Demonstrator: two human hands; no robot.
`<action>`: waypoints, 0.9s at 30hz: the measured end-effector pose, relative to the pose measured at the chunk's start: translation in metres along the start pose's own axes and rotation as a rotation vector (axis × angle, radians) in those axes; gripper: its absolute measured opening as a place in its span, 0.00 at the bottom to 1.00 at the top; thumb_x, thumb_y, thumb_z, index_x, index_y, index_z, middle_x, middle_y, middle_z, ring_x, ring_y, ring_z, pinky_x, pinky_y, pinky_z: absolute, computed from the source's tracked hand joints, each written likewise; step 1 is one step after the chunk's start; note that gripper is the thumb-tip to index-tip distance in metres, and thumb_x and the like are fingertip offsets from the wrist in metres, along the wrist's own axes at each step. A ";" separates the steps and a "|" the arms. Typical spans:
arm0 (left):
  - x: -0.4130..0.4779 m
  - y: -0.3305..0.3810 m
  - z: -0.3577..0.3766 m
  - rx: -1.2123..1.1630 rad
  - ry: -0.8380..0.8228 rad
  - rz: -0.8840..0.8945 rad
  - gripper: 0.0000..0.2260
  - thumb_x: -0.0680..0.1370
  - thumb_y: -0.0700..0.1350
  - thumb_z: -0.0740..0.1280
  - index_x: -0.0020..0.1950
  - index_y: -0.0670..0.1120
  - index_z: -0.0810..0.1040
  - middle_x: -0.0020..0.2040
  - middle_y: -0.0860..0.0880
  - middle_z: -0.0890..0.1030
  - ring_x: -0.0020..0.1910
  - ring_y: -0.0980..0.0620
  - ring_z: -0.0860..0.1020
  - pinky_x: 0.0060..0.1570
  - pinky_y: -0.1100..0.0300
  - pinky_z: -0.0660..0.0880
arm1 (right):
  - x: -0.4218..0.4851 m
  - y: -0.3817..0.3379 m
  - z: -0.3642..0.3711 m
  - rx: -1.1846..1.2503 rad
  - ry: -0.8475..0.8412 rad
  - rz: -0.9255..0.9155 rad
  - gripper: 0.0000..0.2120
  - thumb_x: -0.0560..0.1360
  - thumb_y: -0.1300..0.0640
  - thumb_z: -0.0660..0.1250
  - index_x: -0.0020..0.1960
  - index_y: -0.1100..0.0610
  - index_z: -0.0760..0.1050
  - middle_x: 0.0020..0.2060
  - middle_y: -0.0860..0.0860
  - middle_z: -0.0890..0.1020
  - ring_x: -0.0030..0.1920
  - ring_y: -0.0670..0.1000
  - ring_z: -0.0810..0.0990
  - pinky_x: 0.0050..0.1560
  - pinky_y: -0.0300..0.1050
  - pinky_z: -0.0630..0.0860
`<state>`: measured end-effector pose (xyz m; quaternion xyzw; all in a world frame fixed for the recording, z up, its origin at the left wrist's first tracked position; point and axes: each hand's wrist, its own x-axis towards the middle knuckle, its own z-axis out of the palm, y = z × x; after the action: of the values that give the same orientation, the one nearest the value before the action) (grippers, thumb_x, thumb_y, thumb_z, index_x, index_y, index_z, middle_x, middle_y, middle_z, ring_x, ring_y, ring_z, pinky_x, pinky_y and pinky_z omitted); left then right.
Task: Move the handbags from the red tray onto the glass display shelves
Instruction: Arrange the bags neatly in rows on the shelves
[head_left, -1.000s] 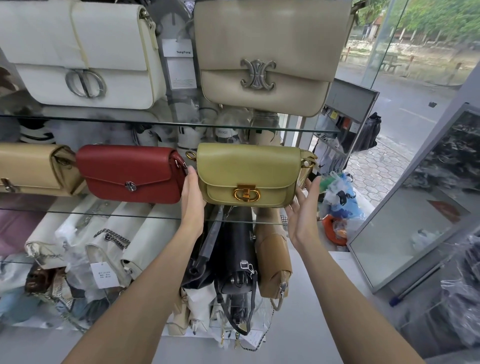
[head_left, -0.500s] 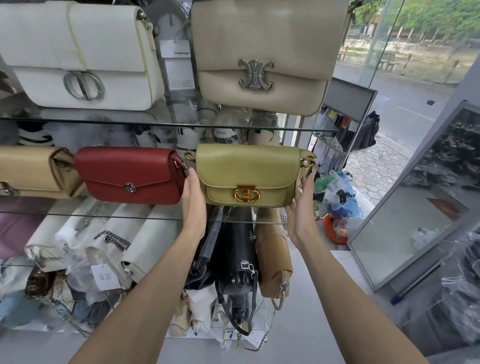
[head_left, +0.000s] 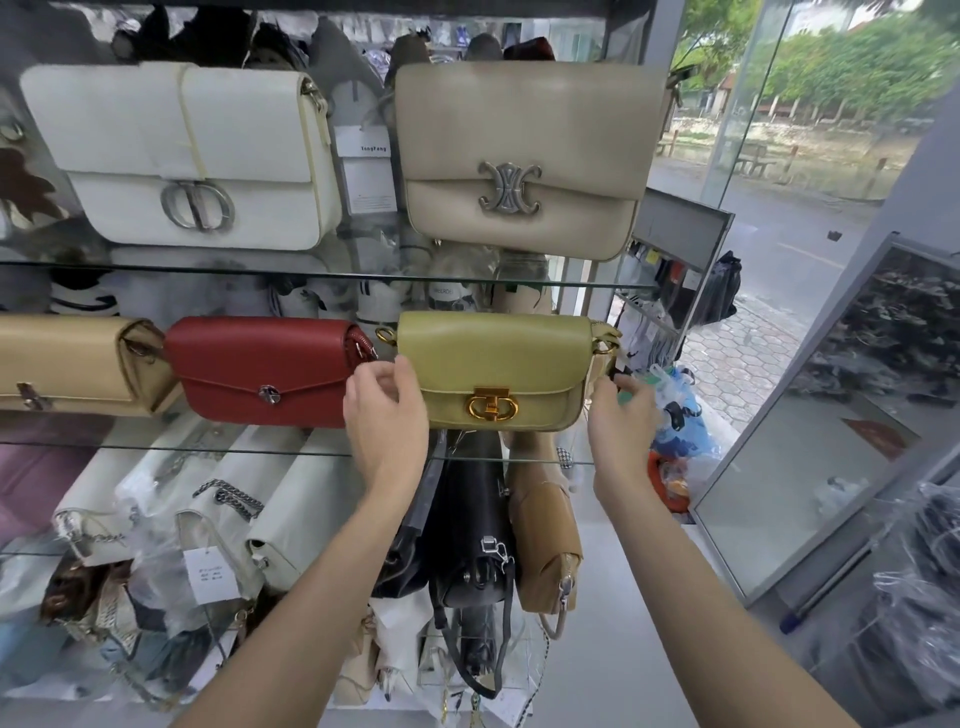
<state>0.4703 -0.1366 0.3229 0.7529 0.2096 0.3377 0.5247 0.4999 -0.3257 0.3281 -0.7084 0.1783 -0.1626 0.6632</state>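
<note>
Hands bracket the green bag (head_left: 493, 358) on the shelf (head_left: 208, 449): left hand (head_left: 387, 415) at its left end, right hand (head_left: 621, 415) at its right end; fingers curled, either grip impossible to tell.

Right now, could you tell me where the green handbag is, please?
In the head view, the green handbag stands on the middle glass shelf, right of the red handbag, between the left hand and the right hand.

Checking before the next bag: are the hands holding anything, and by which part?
The left hand pinches the olive-green handbag at its left end, thumb on the front. The right hand is at its right end; a grip cannot be told.
</note>
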 end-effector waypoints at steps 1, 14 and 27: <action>-0.003 0.008 -0.004 -0.007 0.010 0.079 0.13 0.84 0.56 0.58 0.49 0.49 0.75 0.47 0.54 0.78 0.51 0.52 0.76 0.50 0.57 0.67 | -0.002 -0.008 -0.002 0.016 0.025 -0.067 0.11 0.82 0.52 0.62 0.64 0.51 0.72 0.71 0.55 0.68 0.69 0.55 0.70 0.68 0.51 0.68; 0.056 0.141 -0.027 -0.276 -0.095 0.351 0.08 0.84 0.54 0.58 0.55 0.51 0.72 0.53 0.54 0.77 0.47 0.64 0.73 0.48 0.67 0.69 | -0.022 -0.112 -0.012 0.270 0.139 -0.451 0.03 0.79 0.56 0.62 0.51 0.49 0.70 0.52 0.47 0.72 0.59 0.54 0.73 0.61 0.46 0.71; 0.092 0.168 -0.019 -0.587 -0.395 -0.073 0.31 0.80 0.70 0.46 0.70 0.52 0.72 0.64 0.52 0.79 0.61 0.56 0.77 0.67 0.48 0.72 | 0.028 -0.161 0.010 0.408 -0.295 -0.171 0.46 0.70 0.23 0.49 0.79 0.50 0.61 0.71 0.46 0.75 0.68 0.47 0.75 0.73 0.56 0.69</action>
<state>0.5122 -0.1234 0.5099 0.6129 0.0249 0.2124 0.7607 0.5351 -0.3211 0.4879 -0.5886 -0.0172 -0.1454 0.7951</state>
